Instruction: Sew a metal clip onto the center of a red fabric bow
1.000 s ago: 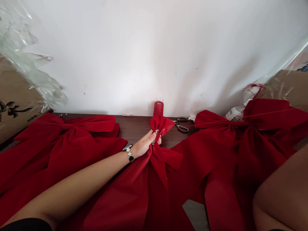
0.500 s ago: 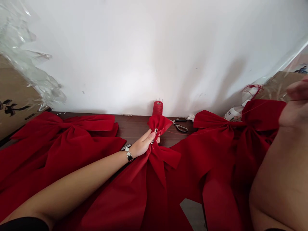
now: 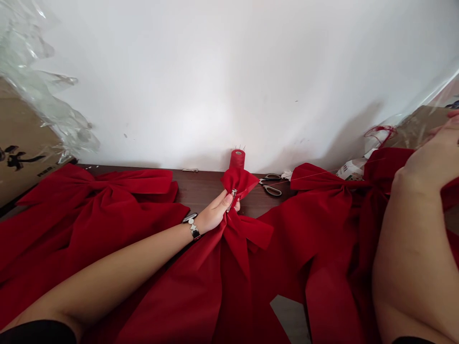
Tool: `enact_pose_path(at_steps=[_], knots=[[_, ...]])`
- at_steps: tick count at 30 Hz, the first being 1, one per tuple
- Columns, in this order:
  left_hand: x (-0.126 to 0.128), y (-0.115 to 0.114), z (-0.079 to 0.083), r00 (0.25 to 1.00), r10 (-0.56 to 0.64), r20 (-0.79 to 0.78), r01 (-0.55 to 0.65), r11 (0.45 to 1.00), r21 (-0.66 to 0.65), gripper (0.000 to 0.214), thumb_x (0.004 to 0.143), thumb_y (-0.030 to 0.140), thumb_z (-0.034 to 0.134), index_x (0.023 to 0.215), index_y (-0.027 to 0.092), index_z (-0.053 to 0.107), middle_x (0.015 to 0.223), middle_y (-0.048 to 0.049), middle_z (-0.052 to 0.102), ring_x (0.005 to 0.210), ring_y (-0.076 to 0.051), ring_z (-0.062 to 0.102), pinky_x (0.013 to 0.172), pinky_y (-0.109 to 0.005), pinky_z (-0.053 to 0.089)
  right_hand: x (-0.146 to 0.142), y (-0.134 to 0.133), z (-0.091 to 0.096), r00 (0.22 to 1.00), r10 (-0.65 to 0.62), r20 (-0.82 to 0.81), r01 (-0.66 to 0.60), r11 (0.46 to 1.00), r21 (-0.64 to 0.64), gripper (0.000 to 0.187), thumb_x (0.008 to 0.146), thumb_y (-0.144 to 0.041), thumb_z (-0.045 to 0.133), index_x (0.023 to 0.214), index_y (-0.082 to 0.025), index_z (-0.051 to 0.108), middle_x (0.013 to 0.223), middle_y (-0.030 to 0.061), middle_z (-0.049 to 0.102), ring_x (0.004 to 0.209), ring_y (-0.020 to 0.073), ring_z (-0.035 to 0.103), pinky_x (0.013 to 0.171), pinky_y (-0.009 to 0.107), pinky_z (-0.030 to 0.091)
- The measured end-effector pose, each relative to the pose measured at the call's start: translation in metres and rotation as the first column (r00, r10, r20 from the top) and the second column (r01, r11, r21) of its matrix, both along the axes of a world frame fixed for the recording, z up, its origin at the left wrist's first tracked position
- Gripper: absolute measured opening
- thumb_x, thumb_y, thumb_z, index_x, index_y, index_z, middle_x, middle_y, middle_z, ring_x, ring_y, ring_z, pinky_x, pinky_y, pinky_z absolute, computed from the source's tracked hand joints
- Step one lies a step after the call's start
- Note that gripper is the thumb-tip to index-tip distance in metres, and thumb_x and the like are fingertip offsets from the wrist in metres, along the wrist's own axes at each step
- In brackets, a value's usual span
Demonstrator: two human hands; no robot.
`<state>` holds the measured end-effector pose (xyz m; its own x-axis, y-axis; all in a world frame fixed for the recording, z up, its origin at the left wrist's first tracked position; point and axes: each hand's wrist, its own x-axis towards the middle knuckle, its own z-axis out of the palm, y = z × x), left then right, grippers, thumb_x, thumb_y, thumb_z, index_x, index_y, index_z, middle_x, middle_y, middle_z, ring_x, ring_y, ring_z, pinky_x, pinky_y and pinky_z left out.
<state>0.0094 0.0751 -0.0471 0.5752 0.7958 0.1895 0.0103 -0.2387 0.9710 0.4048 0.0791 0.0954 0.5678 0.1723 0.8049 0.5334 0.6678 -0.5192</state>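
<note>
My left hand (image 3: 214, 213) grips the gathered middle of a red velvet bow (image 3: 239, 182), and a metal pin clasp (image 3: 233, 199) shows on the back of the knot. The bow's long tails hang down toward me. A thin red thread (image 3: 315, 176) runs from near the bow to the right, passing over a second large bow (image 3: 322, 191). My right hand (image 3: 430, 162) is raised at the far right, with fingers pinched where the thread reaches it. The thread itself is hidden at the fingertips.
On the dark wooden table (image 3: 201, 184) lie another large red bow (image 3: 107, 205), a red spool with pins in its top (image 3: 237, 159), and black-handled scissors (image 3: 271, 186). A white wall stands behind. Cardboard (image 3: 25, 157) and clear plastic (image 3: 43, 81) are at the left.
My right hand has come into view at the upper right and moved inward, with the arm rising across the right bow. My left hand and its bow have barely moved.
</note>
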Motion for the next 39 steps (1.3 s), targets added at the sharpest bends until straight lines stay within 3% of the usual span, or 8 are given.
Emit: enact_pose_path(at_steps=[3,9,11,14,16,30,35,39], knots=[[0.000,-0.001,0.000,1.000,0.020,-0.019,-0.020,1.000,0.013,0.049,0.094,0.062,0.029,0.085,0.018,0.049,0.082,-0.0022,0.052,0.071,-0.014,0.045,0.073,-0.029,0.040,-0.024,0.002,0.000,0.988,-0.139,0.067,0.128,0.981,0.146,0.025,0.079,0.004,0.039,0.074,-0.019,0.049,0.076,0.0014,0.054,0.050,0.0048,0.041,0.054,0.025,0.028],[0.000,-0.001,0.000,0.999,0.038,0.031,-0.038,0.999,-0.012,0.050,0.093,0.064,0.029,0.087,0.018,0.048,0.079,-0.0005,0.051,0.068,-0.013,0.044,0.071,-0.028,0.038,-0.098,-0.015,0.000,0.947,0.306,0.093,-0.290,0.944,-0.155,0.029,0.075,0.002,0.047,0.088,-0.015,0.065,0.062,-0.0010,0.051,0.050,0.0063,0.044,0.046,0.020,0.030],[-0.001,-0.001,-0.001,0.999,0.029,0.042,-0.028,0.999,-0.025,0.050,0.093,0.064,0.028,0.088,0.018,0.047,0.079,-0.0002,0.050,0.066,-0.013,0.043,0.068,-0.028,0.038,-0.122,-0.023,-0.006,0.806,0.581,0.113,-0.461,0.736,-0.495,0.022,0.082,-0.011,0.056,0.103,-0.016,0.063,0.068,0.0005,0.059,0.054,0.0065,0.049,0.050,0.019,0.038],[-0.002,0.000,-0.002,0.998,0.018,0.068,-0.014,0.999,-0.047,0.049,0.094,0.063,0.028,0.091,0.018,0.048,0.079,-0.0002,0.050,0.065,-0.012,0.042,0.067,-0.027,0.037,-0.150,-0.027,-0.022,0.474,0.876,-0.091,-0.473,0.166,-0.865,0.021,0.085,-0.032,0.060,0.097,-0.015,0.060,0.076,0.0051,0.067,0.056,0.0086,0.056,0.053,0.021,0.046],[-0.002,0.000,-0.003,0.997,0.011,0.071,-0.007,0.999,-0.048,0.049,0.093,0.063,0.029,0.094,0.018,0.048,0.079,-0.0007,0.051,0.066,-0.013,0.043,0.067,-0.028,0.038,-0.164,-0.024,-0.036,0.420,0.892,-0.168,-0.396,0.014,-0.918,0.024,0.085,-0.037,0.061,0.088,-0.013,0.061,0.076,0.0056,0.067,0.055,0.0084,0.057,0.050,0.019,0.046],[-0.002,-0.003,-0.005,1.000,-0.024,0.016,0.023,0.998,0.063,0.050,0.093,0.063,0.031,0.098,0.017,0.049,0.087,-0.0038,0.053,0.077,-0.016,0.047,0.080,-0.031,0.039,-0.179,-0.002,-0.073,0.399,0.870,-0.291,-0.378,-0.133,-0.916,0.018,0.080,-0.030,0.062,0.086,-0.013,0.062,0.074,0.0031,0.064,0.055,0.0081,0.058,0.042,0.016,0.043],[-0.002,-0.005,-0.004,0.999,-0.015,-0.032,0.019,0.991,0.136,0.051,0.092,0.064,0.031,0.101,0.017,0.048,0.086,-0.0039,0.053,0.077,-0.016,0.046,0.080,-0.031,0.040,-0.187,-0.007,-0.076,0.345,0.911,-0.227,-0.446,-0.054,-0.893,0.024,0.078,-0.037,0.067,0.078,-0.013,0.064,0.069,0.0012,0.061,0.049,0.0055,0.047,0.045,0.018,0.037],[-0.002,-0.005,-0.003,0.998,-0.001,-0.061,0.011,0.985,0.171,0.053,0.091,0.066,0.030,0.102,0.017,0.047,0.089,-0.0050,0.054,0.077,-0.017,0.047,0.080,-0.031,0.042,-0.186,-0.008,-0.076,0.363,0.924,-0.121,-0.446,0.059,-0.893,0.023,0.079,-0.037,0.067,0.078,-0.014,0.065,0.070,0.0027,0.062,0.061,0.0105,0.054,0.057,0.022,0.043]])
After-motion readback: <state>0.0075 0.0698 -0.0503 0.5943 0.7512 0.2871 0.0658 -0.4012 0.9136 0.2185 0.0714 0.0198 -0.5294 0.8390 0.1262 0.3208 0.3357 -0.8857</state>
